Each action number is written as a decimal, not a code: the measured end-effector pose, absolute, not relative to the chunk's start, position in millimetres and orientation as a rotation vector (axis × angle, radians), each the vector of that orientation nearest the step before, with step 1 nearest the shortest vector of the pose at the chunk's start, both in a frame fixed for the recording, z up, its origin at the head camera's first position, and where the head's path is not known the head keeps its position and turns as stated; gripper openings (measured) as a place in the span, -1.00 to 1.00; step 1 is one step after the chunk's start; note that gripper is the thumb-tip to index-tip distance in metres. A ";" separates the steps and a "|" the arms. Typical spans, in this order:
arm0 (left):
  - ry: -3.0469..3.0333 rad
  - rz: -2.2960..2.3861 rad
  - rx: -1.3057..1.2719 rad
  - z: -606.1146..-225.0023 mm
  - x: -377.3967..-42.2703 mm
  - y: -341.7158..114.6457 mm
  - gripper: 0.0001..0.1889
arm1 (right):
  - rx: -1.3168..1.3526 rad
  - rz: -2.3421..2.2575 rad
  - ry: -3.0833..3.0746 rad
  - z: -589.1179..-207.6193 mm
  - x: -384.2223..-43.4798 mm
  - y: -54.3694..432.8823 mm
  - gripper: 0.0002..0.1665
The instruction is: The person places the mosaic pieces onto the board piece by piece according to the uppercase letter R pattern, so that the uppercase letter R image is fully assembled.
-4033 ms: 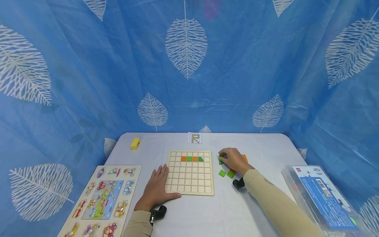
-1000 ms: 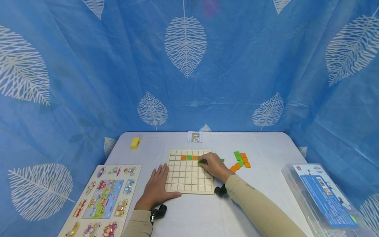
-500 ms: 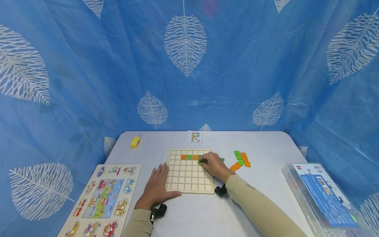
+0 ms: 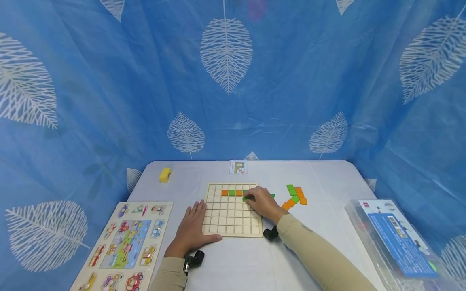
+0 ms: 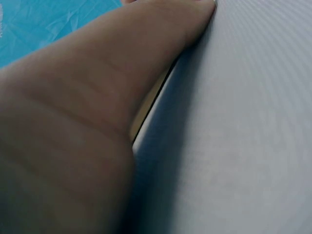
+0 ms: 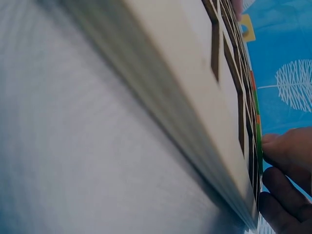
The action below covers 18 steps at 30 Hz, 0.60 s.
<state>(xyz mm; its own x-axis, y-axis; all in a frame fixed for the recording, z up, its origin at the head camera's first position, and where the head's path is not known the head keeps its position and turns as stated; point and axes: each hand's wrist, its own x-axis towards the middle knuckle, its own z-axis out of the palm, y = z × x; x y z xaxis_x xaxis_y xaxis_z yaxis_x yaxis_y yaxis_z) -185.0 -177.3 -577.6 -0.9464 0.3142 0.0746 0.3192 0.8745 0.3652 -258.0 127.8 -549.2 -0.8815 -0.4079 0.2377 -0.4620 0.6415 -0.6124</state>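
Note:
A wooden grid board (image 4: 233,218) lies mid-table, with a row of orange and green tiles (image 4: 231,192) near its top. My right hand (image 4: 263,202) is over the board's upper right, its fingertips pinching a green tile (image 4: 245,199) just below the row's right end. Part of that tile is hidden by the fingers. In the right wrist view, fingers (image 6: 287,146) touch the green at the board's far edge. My left hand (image 4: 193,226) lies flat with fingers spread, along the board's left edge and lower left corner.
Loose orange and green tiles (image 4: 296,196) lie right of the board. A small pattern card (image 4: 238,167) is behind it, a yellow block (image 4: 165,175) at back left. A vehicle puzzle board (image 4: 125,244) lies left; a clear plastic box (image 4: 397,238) stands right.
My right hand has moved left from the loose tiles to the board, bringing a green tile below the row. Over the last second it has barely moved. The left hand stays in place.

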 end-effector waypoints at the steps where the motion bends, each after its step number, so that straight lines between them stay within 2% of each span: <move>1: -3.026 -0.591 -0.513 -577.7 -185.4 -177.3 0.48 | 0.738 1.066 -2.773 -549.1 -258.5 127.7 -0.74; 18: -3.031 -0.569 -0.521 -577.5 -185.3 -177.6 0.47 | 0.665 1.100 -2.748 -542.6 -259.1 135.3 -0.78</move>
